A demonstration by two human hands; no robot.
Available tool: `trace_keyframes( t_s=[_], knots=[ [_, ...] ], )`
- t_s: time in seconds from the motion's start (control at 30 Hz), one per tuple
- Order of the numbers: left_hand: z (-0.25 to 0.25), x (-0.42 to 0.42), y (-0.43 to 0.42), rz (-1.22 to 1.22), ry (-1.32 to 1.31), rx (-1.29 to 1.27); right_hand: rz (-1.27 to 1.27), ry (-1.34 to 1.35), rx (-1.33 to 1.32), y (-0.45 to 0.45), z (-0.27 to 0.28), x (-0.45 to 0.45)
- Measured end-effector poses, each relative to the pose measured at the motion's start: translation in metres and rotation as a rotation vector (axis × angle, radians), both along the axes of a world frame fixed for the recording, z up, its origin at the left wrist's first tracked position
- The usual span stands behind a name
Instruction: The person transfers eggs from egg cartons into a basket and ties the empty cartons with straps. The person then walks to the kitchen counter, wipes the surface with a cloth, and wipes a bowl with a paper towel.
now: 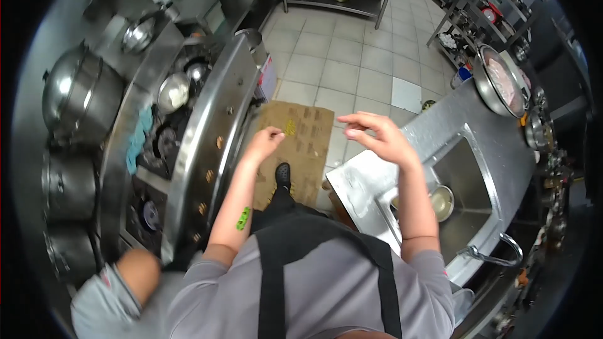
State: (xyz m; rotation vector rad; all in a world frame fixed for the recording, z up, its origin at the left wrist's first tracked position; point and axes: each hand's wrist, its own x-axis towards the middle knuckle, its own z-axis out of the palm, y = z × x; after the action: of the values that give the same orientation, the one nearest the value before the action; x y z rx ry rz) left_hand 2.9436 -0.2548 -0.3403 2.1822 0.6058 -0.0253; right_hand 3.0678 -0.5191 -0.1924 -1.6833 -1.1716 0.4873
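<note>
My left hand (264,145) hangs in the air above the brown cardboard mat (308,127), its fingers curled together. Whether anything is between them is too small to make out. To the right, my right hand (375,136) is raised with fingers stretched and thumb apart, holding nothing. It is nearest the corner of the steel sink counter (433,110) and touches nothing. A bright green patch (243,218) shows on my left forearm.
The stove (210,144) runs along my left, with a pan (173,93), a blue cloth (139,138) and large pots (72,185). At right, the sink (468,176) contains a bowl (441,203). A large metal bowl (501,81) stands beyond. Another person's grey sleeve (103,298) is close at lower left.
</note>
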Motion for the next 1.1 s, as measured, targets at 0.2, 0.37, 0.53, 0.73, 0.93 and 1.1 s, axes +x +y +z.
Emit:
trace_keyframes(
  t_s=[0.2, 0.37, 0.53, 0.73, 0.93, 1.1],
  knots=[
    [-0.022, 0.144, 0.037, -0.366, -0.071, -0.123, -0.544, -0.183, -0.258, -0.017, 0.018, 0.122],
    [0.02, 0.214, 0.063, -0.61, -0.047, -0.154, -0.787, 0.268, -0.128, -0.028, 0.003, 0.142],
    [0.008, 0.308, 0.073, -0.654, -0.097, -0.209, -0.587, 0.067, -0.463, -0.01, 0.003, 0.126],
    [-0.004, 0.432, 0.048, -0.873, -0.117, -0.129, -0.952, 0.138, -0.315, -0.017, 0.037, 0.186],
    [-0.07, 0.567, 0.077, -0.807, -0.073, 0.001, -0.577, 0.253, 0.17, -0.037, 0.008, 0.348],
    [-0.082, 0.654, 0.114, -0.637, 0.047, 0.09, -0.584, 0.454, 0.246, 0.007, -0.01, 0.54]
  ],
)
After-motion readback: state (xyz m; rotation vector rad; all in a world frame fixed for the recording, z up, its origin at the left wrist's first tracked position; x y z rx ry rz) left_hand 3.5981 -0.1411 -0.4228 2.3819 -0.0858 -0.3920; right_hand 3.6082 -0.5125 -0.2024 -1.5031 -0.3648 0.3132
